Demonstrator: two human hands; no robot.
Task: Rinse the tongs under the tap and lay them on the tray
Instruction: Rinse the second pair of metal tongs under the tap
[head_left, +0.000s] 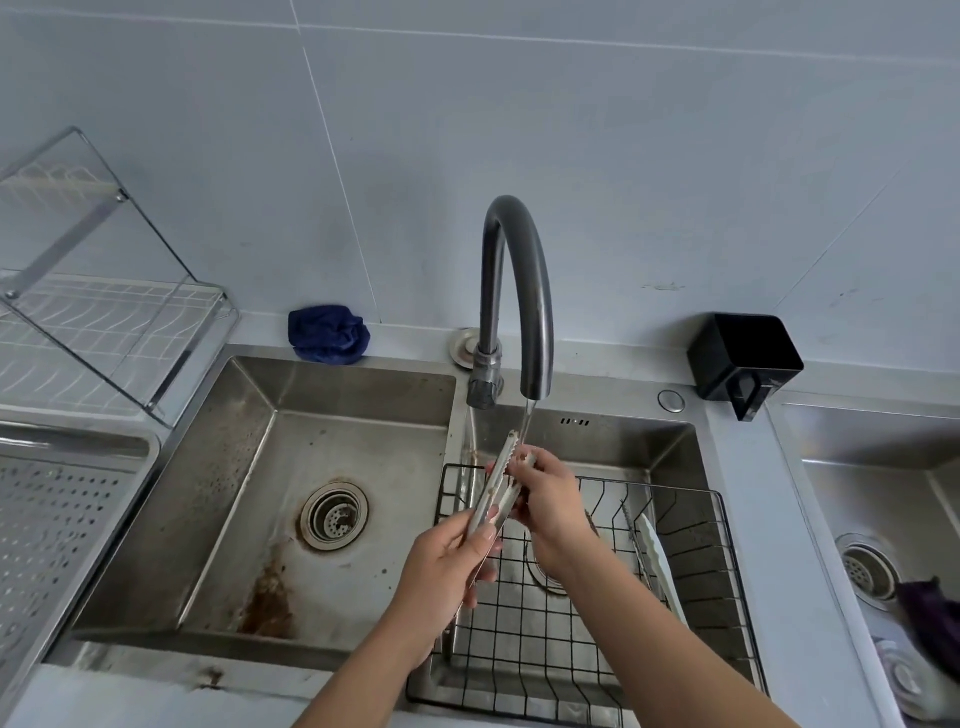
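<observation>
Your left grip (449, 564) is curled round the handle end of the tongs (494, 486); your right grip (550, 499) pinches their toothed tips in the tap (519, 270) stream, over the wire basket's (675, 489) 11 o'clock corner; the tray (62, 519) lies at 9 o'clock.

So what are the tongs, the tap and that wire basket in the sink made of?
Tongs: bare metal, probably stainless steel; silvery with a dull sheen and some brownish spots.
Tap: metal with a dark grey, brushed-looking finish; soft streaked highlights run along its curve.
Wire basket: thin metal wire, seemingly coated black; it looks matte, with hardly any shine.
</observation>
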